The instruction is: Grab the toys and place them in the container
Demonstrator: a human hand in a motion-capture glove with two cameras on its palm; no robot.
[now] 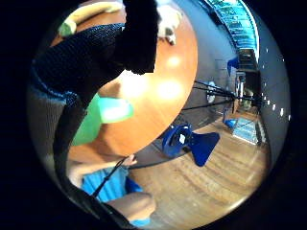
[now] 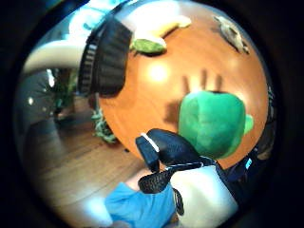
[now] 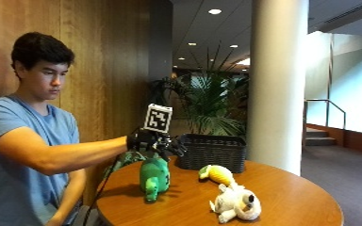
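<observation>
Round wooden table beside white pillar; gloved grip spread apart above green toy.

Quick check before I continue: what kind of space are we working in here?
Probably an office or building lobby: a big white column, potted palms, and steps with a handrail behind the round wooden table.

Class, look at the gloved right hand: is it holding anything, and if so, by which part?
Nothing appears held. The right hand hovers just above the top of the green plush toy, which stands on the table; no grip shows, and the hand's shadow there shows spread fingers.
</observation>
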